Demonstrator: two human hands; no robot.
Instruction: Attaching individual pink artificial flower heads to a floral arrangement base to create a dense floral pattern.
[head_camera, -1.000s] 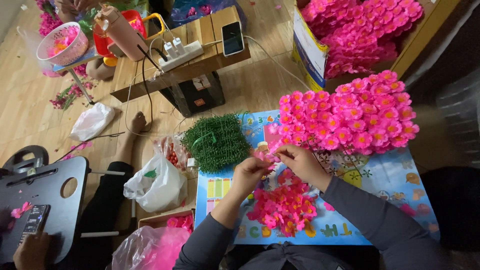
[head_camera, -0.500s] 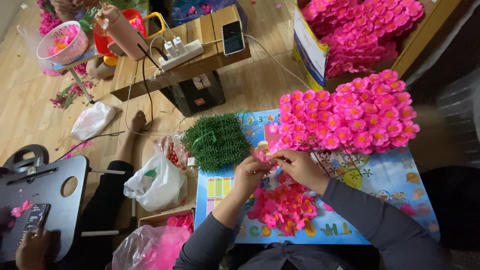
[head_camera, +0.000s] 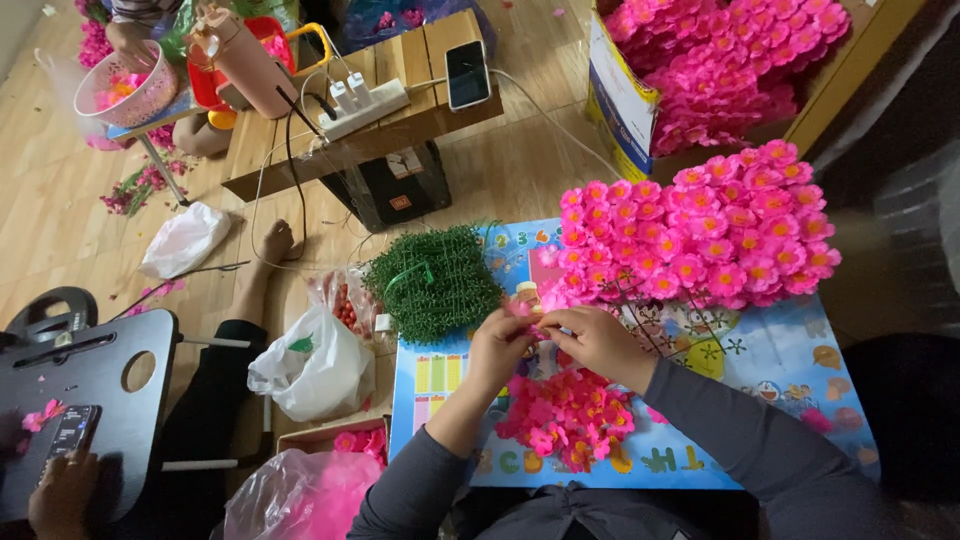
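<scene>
Soft pink fabric-like flower (head_camera: 528, 306), small w/ ruffled petals, pinched between both hands right above the loose flower pile (head_camera: 568, 415) on a glossy blue printed mat (head_camera: 780, 370). Left hand (head_camera: 497, 345) & right hand (head_camera: 598, 343) touch at the fingertips, fingers closed narrow on the bloom. Spiky green plastic stem bundle (head_camera: 434, 282) just left of the hands; big bunch of finished pink blossoms (head_camera: 700, 235) upper right. Flower mostly hidden by fingers, can't tell its exact shape.
</scene>
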